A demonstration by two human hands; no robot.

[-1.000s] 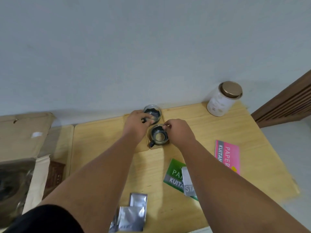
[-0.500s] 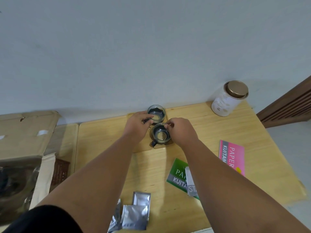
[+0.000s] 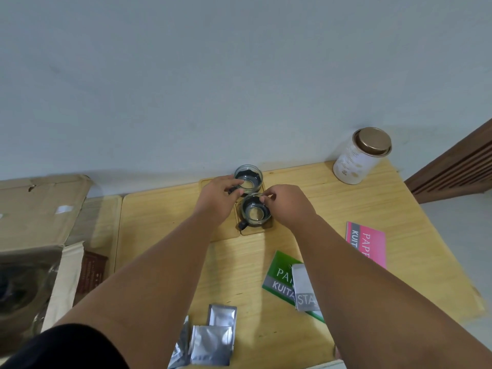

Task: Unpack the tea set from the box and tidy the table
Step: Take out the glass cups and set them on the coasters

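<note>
Reached forward over the pale wooden table (image 3: pixel 332 209) with both bare forearms, meeting at two small glass cups with dark handles. Left hand (image 3: pixel 217 199) curled, knuckles up, fingers closed round the dark handle of the far glass cup (image 3: pixel 249 178), which stood against the wall at the table's back edge. Right hand (image 3: pixel 288 206) likewise bent, thumb and forefinger pinched on the rim of the near glass cup (image 3: pixel 255 213), just in front of the other and almost touching it. Both cups round, clear-walled, dark inside with a pale disc at the bottom; rested on a shallow wooden tray (image 3: pixel 226 233) of the same light grain, half covered by the hands. Off to the right, a white cylindrical tin (image 3: pixel 354 161) with a bronze metal lid, upright by the wall. Nearer, a glossy pink paper pack (image 3: pixel 368 243) and a green paper pack (image 3: pixel 279 275), the lettering cut off by the right arm. Crinkled silver foil sachets (image 3: pixel 213 342) at the near edge, overlapping. At left, the brown cardboard box (image 3: pixel 40 206), flaps open, contents dim and hard to make out.
</note>
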